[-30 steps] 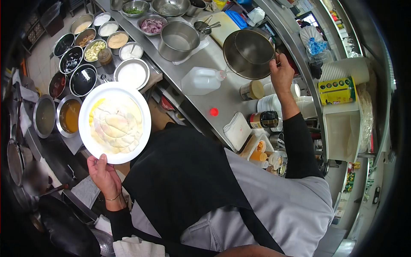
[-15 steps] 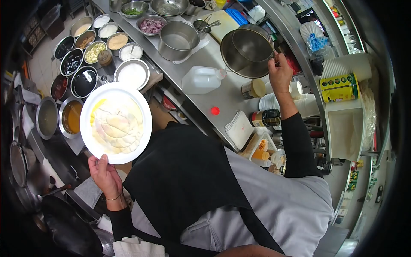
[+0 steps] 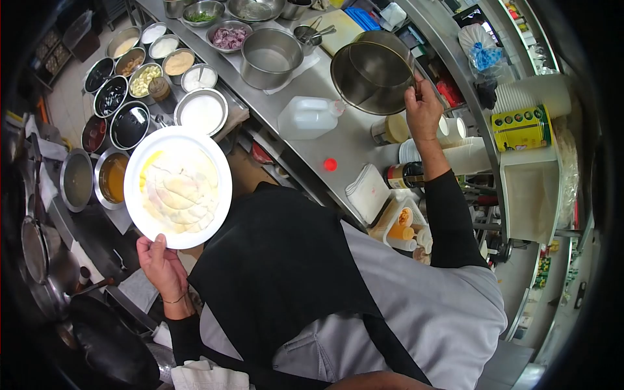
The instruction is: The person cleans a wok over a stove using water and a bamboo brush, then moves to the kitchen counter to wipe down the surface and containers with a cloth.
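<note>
My left hand (image 3: 162, 270) grips the near rim of a white plate (image 3: 133, 188), thumb on top. A pale, flat, folded food (image 3: 182, 192) with a yellow patch lies on the plate. On the other side, my right hand (image 3: 424, 110) is closed on the rim or handle of a deep metal pot (image 3: 370, 75), tilted above the counter; its inside faces me and looks bare. Just left of the pot, a translucent plastic jug (image 3: 309, 118) lies on its side. A red cap (image 3: 330, 164) is on the counter nearer me.
Several metal bowls of ingredients (image 3: 144, 79) stand at the upper left. An empty steel pot (image 3: 272, 58) and a bowl of chopped onion (image 3: 229, 37) are on the steel counter (image 3: 296, 153). A folded cloth (image 3: 368, 193), jars, stacked tubs and a bottle basket line the right.
The metal pot in my right hand has shifted slightly left and up, and its opening has turned more toward me. The plate stays nearly still in my left hand, drifting slightly right.
</note>
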The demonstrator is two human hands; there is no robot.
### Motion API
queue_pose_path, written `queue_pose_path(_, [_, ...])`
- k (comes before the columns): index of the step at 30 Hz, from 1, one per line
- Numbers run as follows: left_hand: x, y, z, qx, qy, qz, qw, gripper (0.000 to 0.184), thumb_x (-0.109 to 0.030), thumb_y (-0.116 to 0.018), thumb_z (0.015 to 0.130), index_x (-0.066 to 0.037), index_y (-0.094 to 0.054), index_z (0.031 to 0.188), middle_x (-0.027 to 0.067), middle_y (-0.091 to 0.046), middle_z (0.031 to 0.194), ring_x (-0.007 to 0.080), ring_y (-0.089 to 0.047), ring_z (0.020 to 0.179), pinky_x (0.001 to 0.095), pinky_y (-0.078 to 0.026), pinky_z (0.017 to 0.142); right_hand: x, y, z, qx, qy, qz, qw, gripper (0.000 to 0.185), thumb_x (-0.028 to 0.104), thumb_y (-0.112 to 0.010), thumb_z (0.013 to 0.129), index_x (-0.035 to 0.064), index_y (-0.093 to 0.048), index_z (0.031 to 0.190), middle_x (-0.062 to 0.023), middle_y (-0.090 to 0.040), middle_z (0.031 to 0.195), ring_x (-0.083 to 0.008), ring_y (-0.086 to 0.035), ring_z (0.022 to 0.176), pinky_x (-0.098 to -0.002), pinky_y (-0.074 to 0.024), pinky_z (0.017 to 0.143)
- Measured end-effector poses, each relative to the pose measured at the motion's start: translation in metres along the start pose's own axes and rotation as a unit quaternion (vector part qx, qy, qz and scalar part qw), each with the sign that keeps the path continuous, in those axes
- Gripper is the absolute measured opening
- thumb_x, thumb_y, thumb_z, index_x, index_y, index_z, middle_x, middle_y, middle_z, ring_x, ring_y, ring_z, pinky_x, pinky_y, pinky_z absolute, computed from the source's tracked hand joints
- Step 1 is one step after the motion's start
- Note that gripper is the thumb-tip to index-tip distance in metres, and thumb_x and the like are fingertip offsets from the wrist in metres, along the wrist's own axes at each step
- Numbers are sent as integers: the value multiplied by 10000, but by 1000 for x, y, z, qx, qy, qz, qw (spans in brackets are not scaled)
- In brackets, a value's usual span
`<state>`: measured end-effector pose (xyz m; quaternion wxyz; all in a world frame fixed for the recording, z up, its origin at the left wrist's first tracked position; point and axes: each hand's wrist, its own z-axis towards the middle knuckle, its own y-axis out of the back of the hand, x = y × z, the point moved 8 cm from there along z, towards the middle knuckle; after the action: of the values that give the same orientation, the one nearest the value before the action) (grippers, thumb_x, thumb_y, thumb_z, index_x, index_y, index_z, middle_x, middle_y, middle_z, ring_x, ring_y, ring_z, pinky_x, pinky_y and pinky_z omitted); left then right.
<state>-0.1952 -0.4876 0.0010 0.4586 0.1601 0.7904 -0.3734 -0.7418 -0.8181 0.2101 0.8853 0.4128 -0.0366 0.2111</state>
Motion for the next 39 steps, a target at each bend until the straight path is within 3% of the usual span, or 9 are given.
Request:
queue_pose_path(9, [-4, -6, -1, -5, 6, 4, 1000, 116, -12, -589, 1017, -15, -499, 1090, 142, -673, 1091, 209, -683, 1022, 367, -557, 956, -3, -4, -4, -12, 12, 1, 1000, 266, 75, -675, 929, 15, -703, 1187, -78, -688, 816, -134, -634, 673, -289, -540, 687])
queue_pose_path(12, [-3, -6, -1, -4, 8, 6, 1000, 117, -12, -589, 1015, -15, -500, 1091, 142, -673, 1090, 208, -683, 1021, 367, -556, 957, 5, 0, -5, -35, 58, 1, 998, 249, 71, -675, 927, 10, -703, 1166, -78, -675, 803, -134, -618, 658, -285, -536, 680])
queue_pose_path(14, [-3, -7, -1, -1, 8, 7, 1000, 119, -13, -591, 1014, -14, -500, 1091, 142, -674, 1089, 208, -683, 1021, 368, -555, 959, 6, -1, -6, -4, -12, 4, 1000, 267, 102, -699, 889, 36, -706, 1147, -155, -754, 992, -279, -734, 805, -376, -582, 754])
queue_pose_path(18, [1, -7, -5, -5, 8, 18, 1000, 131, -19, -597, 1010, -8, -503, 1101, 149, -674, 1096, 215, -684, 1023, 377, -557, 962, -1, -3, -14, -15, -20, 6, 1000, 285, 92, -702, 886, 36, -706, 1166, -152, -752, 985, -278, -734, 807, -371, -583, 749])
queue_pose_path(26, [2, -5, -7, -4, 2, 21, 1000, 144, -13, -594, 1007, 3, -509, 1122, 158, -668, 1120, 227, -684, 1032, 389, -560, 972, 8, -2, -17, -17, 2, 4, 1000, 114, 85, -704, 879, 23, -613, 910, -185, -744, 1212, -262, -736, 775, -346, -583, 689])
queue_pose_path(39, [2, -8, -7, 6, 1, 23, 1000, 133, -6, -583, 1011, 6, -513, 1123, 165, -663, 1135, 239, -679, 1057, 400, -559, 988, 7, 2, -25, -58, 52, 10, 997, 118, 54, -701, 846, 16, -590, 844, -200, -737, 1234, -278, -730, 766, -352, -576, 672])
